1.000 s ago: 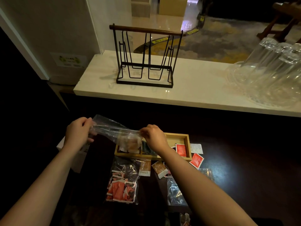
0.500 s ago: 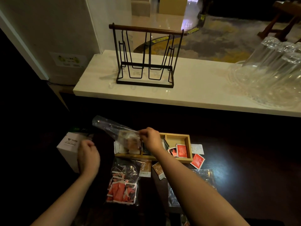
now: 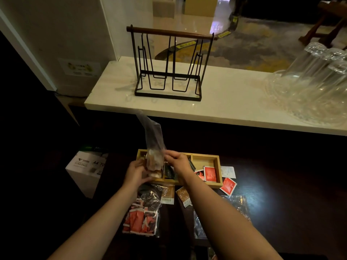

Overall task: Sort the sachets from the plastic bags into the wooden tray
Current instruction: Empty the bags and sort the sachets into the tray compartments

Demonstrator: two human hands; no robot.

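A wooden tray (image 3: 205, 158) with three compartments sits on the dark table. A clear plastic bag (image 3: 153, 139) stands upside down over the tray's left compartment, with brown sachets (image 3: 154, 162) at its mouth. My right hand (image 3: 176, 160) pinches the bag's lower edge. My left hand (image 3: 135, 171) cups the brown sachets from the left. Dark sachets (image 3: 170, 170) fill the middle compartment and red sachets (image 3: 210, 173) lie in the right one. A bag of red sachets (image 3: 142, 218) lies in front of the tray.
Two brown sachets (image 3: 183, 196) and a red sachet (image 3: 228, 185) lie loose around the tray, beside an emptied bag (image 3: 236, 202). A white box (image 3: 87, 171) stands to the left. On the marble ledge behind are a wire rack (image 3: 169, 66) and upturned glasses (image 3: 319, 81).
The bag swung from slanting left to upright over the tray. My left hand let go of its far end, dropped low, then came up to the sachets at the bag's mouth.
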